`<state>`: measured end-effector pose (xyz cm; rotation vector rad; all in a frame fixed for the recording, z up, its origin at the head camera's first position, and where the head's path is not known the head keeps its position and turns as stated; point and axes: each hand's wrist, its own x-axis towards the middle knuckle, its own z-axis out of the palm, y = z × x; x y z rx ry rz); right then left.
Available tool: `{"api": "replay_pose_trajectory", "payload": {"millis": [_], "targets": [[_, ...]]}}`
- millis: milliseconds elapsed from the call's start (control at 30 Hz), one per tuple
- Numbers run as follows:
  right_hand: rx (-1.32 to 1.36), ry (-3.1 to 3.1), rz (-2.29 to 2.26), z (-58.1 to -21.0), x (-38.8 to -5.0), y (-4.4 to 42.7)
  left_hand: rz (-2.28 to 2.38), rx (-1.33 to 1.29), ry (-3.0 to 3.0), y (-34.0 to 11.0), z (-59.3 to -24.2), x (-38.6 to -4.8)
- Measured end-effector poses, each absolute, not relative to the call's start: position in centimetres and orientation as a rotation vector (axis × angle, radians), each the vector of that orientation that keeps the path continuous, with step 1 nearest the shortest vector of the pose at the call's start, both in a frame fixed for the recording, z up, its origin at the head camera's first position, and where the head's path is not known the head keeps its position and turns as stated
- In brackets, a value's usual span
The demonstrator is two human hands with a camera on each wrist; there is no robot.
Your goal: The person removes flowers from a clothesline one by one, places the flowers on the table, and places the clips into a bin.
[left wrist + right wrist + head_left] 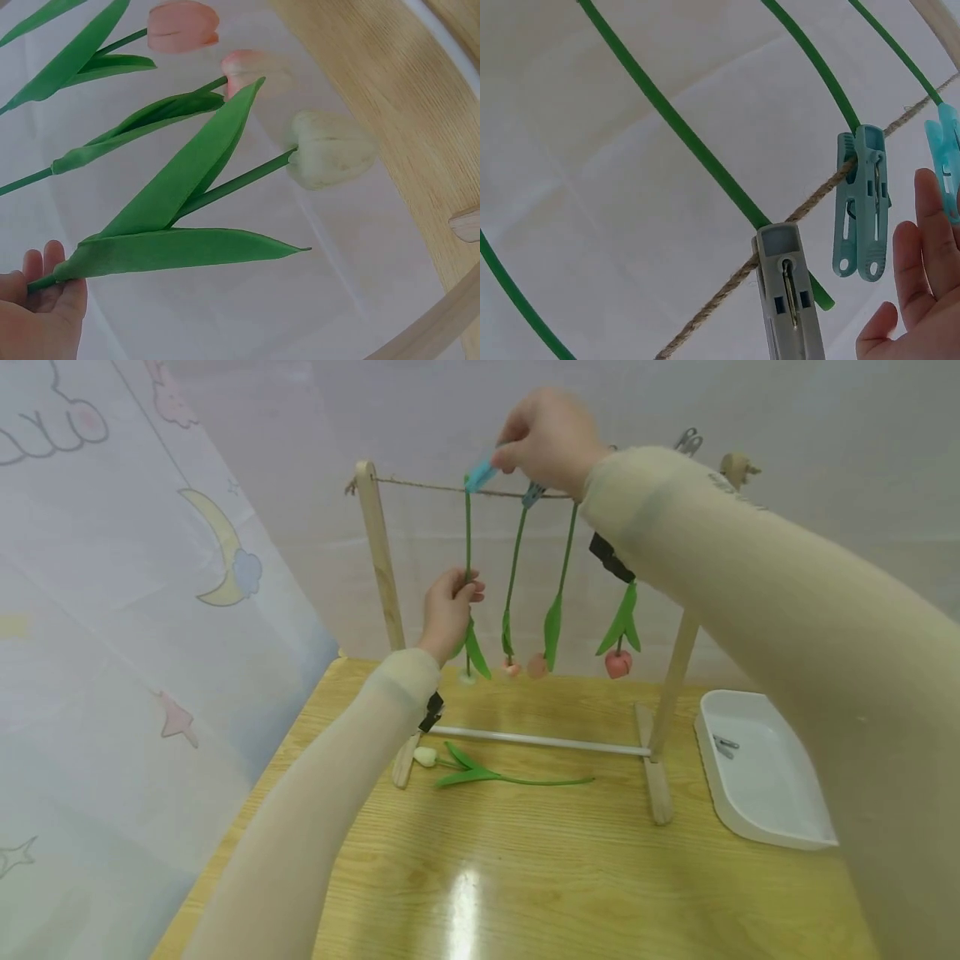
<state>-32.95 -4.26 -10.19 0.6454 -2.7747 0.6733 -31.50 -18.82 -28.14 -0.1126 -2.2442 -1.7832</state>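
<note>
My left hand (448, 610) pinches the green stem of a hanging white tulip (330, 150), just above its leaves; the bloom points down. Above it, my right hand (551, 439) holds a light blue clothespin (481, 477) by its handle end, where the tulip's stem top meets the twine (420, 485). In the right wrist view, that clothespin is partly cut off at the edge. Beside it on the twine are a teal clothespin (862, 202) and a grey clothespin (784, 292), each with a stem. Pink tulips (184, 27) hang head-down alongside.
A wooden rack (381, 560) with a white lower bar (540, 740) stands on the wooden table (510, 877). In front of the bar lies another white tulip (480, 772). At right, a white tray (780, 777) contains grey clothespins (724, 745).
</note>
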Motion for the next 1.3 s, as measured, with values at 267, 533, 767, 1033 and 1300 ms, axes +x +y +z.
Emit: {"api": "replay_pose_trajectory", "payload": {"millis": [267, 533, 767, 1033, 1300], "targets": [[0.722, -2.675, 0.832, -10.8, -32.4, -3.1, -1.769, -0.128, -2.263, -19.1, -28.4, -31.3], [0.731, -2.592, 0.985, -11.7, -31.7, -1.8, -1.728, -0.141, -2.276, -19.9, -28.9, -30.5], [0.701, -2.519, 1.077, -12.7, -30.7, -0.5, -1.72, -0.152, -2.269, -20.8, -29.2, -29.5], [0.68, -2.416, 1.231, -13.4, -29.8, 0.6, -1.75, -0.125, -2.305, -21.2, -29.8, -28.9], [0.696, -2.341, 1.294, -14.6, -28.7, 1.3, -1.742, -0.139, -2.324, -21.2, -30.3, -28.3]]}}
